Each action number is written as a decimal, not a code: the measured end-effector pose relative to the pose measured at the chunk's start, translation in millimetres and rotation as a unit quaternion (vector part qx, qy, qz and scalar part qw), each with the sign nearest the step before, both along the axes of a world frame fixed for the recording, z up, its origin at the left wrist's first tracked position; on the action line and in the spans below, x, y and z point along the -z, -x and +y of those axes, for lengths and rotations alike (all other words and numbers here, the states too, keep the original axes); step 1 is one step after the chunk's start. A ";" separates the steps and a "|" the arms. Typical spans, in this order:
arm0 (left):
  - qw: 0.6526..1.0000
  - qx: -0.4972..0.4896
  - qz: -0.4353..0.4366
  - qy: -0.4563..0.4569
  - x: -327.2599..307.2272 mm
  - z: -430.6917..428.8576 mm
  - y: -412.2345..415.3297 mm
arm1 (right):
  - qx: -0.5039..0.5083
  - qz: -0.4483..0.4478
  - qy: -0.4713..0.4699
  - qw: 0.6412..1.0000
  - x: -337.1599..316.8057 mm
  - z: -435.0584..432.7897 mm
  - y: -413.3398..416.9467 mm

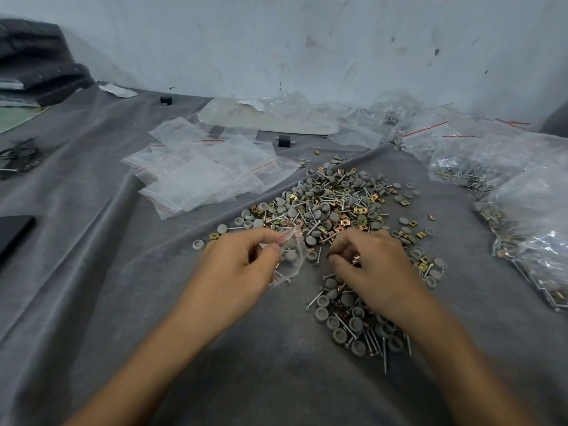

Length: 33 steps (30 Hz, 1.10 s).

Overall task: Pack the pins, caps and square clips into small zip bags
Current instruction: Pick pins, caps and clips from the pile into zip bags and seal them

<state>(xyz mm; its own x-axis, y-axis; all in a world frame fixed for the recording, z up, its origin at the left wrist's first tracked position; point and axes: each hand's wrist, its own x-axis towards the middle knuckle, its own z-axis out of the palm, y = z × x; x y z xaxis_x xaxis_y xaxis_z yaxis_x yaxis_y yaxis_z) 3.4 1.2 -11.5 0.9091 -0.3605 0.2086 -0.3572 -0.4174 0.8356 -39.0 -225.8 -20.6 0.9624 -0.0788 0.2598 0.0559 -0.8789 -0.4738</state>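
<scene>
The left hand [242, 262] holds a small zip bag [292, 256] by its mouth. The thumb and curled fingers [264, 238] pinch the upper edge with the red strip, and the rest of the bag hangs to the right of the fingertips, just above the cloth-covered surface [123, 302]. Through the clear plastic a few grey caps [290, 255] and a pin or two show, low in the bag and clear of the pinching fingers.

The right hand [368, 262] is just beside the bag, knuckles up, its fingers [347, 241] curled down with thumb and forefinger tips close together. Coppery square clips [356, 259] show under the curled fingers, apparently gathered in them, though the view there is a little blurred.

Both hands sit at the near edge of a loose pile [332, 204] of grey caps, metal pins [376, 342] and gold and copper clips spread over the cloth. A second patch of the pile lies under and just past the right wrist.

Beyond the left hand, a heap of empty zip bags [199, 176] lies flat. Along the right side, filled bags [522, 195] are stacked against each other. A small black block [284, 140] stands further back.
</scene>
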 end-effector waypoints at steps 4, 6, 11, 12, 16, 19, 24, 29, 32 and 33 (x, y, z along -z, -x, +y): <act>1.000 0.000 0.010 0.000 -0.4 -1.9 1.0 | -0.024 -0.067 -0.186 0.980 -10.3 9.1 7.7; 1.000 0.001 0.012 -0.004 -1.4 -2.8 1.7 | -0.062 -0.066 -0.269 0.959 -14.2 18.0 11.4; 1.000 0.006 0.002 -0.007 -3.1 -3.1 2.8 | -0.107 -0.058 -0.256 0.959 -12.7 36.6 14.0; 1.000 0.006 -0.002 -0.011 -3.2 -2.8 2.9 | -0.107 -0.059 -0.246 0.962 -12.2 39.0 14.2; 1.000 0.007 -0.007 -0.021 -4.2 -3.1 2.8 | -0.100 -0.068 -0.225 0.967 -12.0 42.8 14.7; 1.000 0.014 -0.006 -0.020 -5.0 -3.4 3.0 | -0.103 -0.073 -0.232 0.964 -12.6 41.8 15.4; 1.000 0.024 -0.002 -0.018 -4.0 -2.8 3.3 | -0.087 -0.074 -0.273 0.955 -13.2 40.1 14.8; 0.999 0.031 0.007 -0.008 -2.0 -3.6 4.0 | -0.090 -0.081 -0.325 0.938 -12.1 43.8 14.8; 0.999 0.029 0.013 0.007 -2.3 -3.2 4.2 | -0.116 -0.066 -0.329 0.935 -19.8 36.6 14.1; 1.000 0.026 0.014 0.011 -2.5 -2.4 3.8 | -0.101 -0.083 -0.333 0.934 -23.8 28.6 13.2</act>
<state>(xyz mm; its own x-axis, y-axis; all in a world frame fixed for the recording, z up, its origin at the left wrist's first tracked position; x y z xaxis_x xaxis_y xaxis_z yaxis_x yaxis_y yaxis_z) -0.4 -1.2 -8.9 0.8954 -0.4020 0.1914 -0.3533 -0.3799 0.8549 -52.3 -197.2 3.2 0.9256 -0.0972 0.3657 0.3108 -0.3561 -0.8812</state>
